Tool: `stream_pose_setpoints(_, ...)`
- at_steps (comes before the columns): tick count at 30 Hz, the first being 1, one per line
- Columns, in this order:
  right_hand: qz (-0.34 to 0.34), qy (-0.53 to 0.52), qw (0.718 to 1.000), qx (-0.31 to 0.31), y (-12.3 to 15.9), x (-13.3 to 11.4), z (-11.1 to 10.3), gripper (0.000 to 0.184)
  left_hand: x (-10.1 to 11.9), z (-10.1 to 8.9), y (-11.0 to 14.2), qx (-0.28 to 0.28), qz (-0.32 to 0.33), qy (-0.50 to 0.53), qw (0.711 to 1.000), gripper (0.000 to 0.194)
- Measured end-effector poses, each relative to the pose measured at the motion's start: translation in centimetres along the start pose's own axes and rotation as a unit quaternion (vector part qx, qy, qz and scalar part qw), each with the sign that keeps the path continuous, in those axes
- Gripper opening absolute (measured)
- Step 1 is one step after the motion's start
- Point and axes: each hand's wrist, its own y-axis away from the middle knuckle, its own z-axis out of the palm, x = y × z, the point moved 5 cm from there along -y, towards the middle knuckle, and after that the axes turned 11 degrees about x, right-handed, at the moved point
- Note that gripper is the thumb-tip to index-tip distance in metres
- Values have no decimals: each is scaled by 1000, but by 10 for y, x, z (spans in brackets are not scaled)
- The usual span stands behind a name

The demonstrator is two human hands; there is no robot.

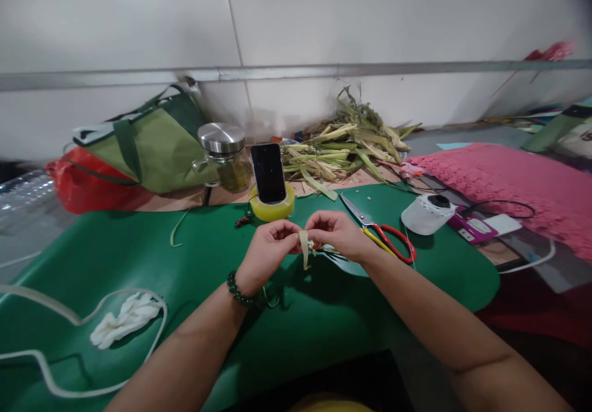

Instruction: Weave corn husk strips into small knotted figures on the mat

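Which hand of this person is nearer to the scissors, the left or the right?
Right. The right hand is close beside the scissors, on their near left side; the left hand is farther left, on the other side of the pale strip.

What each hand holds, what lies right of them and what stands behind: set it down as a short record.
Left hand: pinched at a pale strip
Right hand: pinched at the same strip
Left wrist: green bead bracelet
Surface: green mat
Right of the hands: scissors, white spool
Behind: dark-screened phone upright at a yellow tape roll; lidded glass jar; heap of stalks
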Motion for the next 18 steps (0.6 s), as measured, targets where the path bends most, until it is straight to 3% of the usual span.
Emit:
stream_pose_setpoints(10,-31,29,999,-12,0,0,0,31,3,-3,-2,3,82,-70,994,18)
stream_pose_setpoints(15,-52,67,996,4,0,1,-1,27,11,-4,1,34,182,-161,970,19)
stream_pose_setpoints(18,-35,79,996,-4,0,3,0,27,10,-3,1,21,187,-190,964,22)
